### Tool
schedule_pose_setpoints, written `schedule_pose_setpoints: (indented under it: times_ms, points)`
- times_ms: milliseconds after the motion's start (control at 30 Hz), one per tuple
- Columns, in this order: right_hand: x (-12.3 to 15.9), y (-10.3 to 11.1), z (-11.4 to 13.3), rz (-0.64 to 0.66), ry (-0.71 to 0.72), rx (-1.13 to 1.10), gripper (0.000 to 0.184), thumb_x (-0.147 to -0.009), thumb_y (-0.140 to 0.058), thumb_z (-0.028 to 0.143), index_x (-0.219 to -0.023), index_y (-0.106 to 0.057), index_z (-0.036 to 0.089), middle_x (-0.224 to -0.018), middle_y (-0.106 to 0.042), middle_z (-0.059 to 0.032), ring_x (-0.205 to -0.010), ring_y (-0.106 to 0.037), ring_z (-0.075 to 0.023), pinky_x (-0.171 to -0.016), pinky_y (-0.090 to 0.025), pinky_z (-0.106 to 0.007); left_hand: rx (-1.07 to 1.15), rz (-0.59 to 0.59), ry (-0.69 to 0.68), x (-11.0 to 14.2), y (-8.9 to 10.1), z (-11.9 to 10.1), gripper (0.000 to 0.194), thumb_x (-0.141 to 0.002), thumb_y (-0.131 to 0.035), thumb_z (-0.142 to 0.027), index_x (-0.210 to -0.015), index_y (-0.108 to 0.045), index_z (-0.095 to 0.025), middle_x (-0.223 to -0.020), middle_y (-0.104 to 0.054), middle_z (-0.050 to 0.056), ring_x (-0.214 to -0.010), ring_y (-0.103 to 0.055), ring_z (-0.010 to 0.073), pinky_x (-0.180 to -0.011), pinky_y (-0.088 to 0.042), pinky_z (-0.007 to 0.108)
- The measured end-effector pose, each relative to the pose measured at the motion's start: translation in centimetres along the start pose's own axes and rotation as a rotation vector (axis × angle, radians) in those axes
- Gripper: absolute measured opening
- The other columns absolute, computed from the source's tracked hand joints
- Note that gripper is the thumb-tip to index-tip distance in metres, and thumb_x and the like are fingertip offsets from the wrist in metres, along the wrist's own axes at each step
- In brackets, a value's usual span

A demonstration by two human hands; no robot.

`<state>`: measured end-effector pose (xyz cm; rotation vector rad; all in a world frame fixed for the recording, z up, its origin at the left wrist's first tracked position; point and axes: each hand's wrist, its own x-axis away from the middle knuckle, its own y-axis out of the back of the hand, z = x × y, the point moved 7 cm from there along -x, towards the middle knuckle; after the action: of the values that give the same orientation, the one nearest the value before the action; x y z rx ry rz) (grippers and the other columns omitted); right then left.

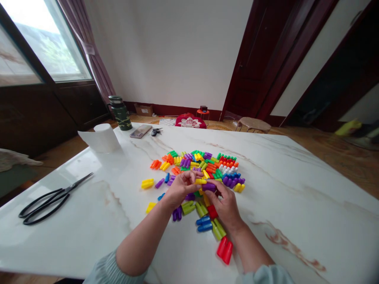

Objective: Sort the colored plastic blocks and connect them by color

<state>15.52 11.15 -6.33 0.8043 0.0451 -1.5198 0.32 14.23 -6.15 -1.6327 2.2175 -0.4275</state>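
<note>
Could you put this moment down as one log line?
left hand: holding yellow piece | right hand: holding purple piece | table: scattered colourful pieces, black scissors

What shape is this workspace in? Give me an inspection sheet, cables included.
Surface: white tabletop with brown veining.
Job's things: plastic pieces in many colours, some clustered, some scattered.
Clutter: black scissors, paper roll, bottle, phone, keys.
Hands: left hand pinches a yellow piece; right hand holds a purple piece.
Cables: nothing seen on the tabletop.
Surroundings: window, curtain, dark red door, stool.
</note>
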Motion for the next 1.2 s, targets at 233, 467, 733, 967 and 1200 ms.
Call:
schedule_pose_setpoints:
  times_ms: [233,467,733,967,1200]
  points:
    - [0.1,0.4,0.1,0.025,-0.090,-0.066,0.022,-0.089,-0.058,0.038,-0.098,-0.066,0.021,-0.084,-0.070,-0.0020,-0.073,-0.064,-0.0181,-0.070,-0.052,-0.029,-0.224,0.003,-0.053,-0.2,0.5,0.3,0.030,-0.063,-0.086,-0.029,-0.084,-0.068,-0.015,-0.083,-0.071,0.004,-0.078,-0.066,0.0164,-0.074,-0.052,0.025]
    - [0.0,1.4,-2.0,-0.137,-0.252,-0.142,0.027,-0.085,-0.061,0.042,-0.096,-0.067,0.018,-0.080,-0.070,-0.0036,-0.070,-0.063,-0.0182,-0.066,-0.053,-0.030,-0.182,-0.414,-0.178,0.3,4.2,-1.7,0.037,-0.064,-0.085,-0.039,-0.084,-0.066,-0.014,-0.080,-0.073,0.004,-0.072,-0.068,0.0152,-0.068,-0.055,0.025]
    - [-0.1,-0.4,-1.9,-0.035,-0.224,-0.403,0.046,-0.084,-0.066,0.036,-0.126,-0.056,0.023,-0.101,-0.068,-0.0055,-0.072,-0.065,-0.0148,-0.069,-0.056,-0.030,-0.123,-0.220,-0.127,-0.1,2.2,-1.0,0.037,-0.066,-0.084,-0.039,-0.086,-0.064,-0.015,-0.079,-0.070,0.002,-0.073,-0.069,0.0153,-0.068,-0.055,0.025]
    - [-0.1,-0.2,-0.8,-0.017,-0.108,-0.237,0.023,-0.079,-0.072,0.035,-0.096,-0.068,0.020,-0.082,-0.068,-0.0025,-0.069,-0.062,-0.0154,-0.065,-0.054,-0.029,-0.231,0.017,-0.142,-0.2,0.2,-0.5,0.034,-0.061,-0.088,-0.035,-0.078,-0.066,-0.015,-0.081,-0.067,0.003,-0.078,-0.063,0.0150,-0.071,-0.051,0.024]
    - [-0.3,0.5,0.3,-0.047,-0.045,-0.246,0.018,-0.082,-0.068,0.032,-0.095,-0.067,0.020,-0.094,-0.067,-0.0045,-0.078,-0.064,-0.0167,-0.069,-0.054,-0.028,-0.467,-0.008,-0.139,-0.1,0.2,-0.2,0.036,-0.063,-0.085,-0.041,-0.078,-0.064,-0.014,-0.077,-0.064,0.002,-0.068,-0.059,0.0123,-0.062,-0.048,0.022]
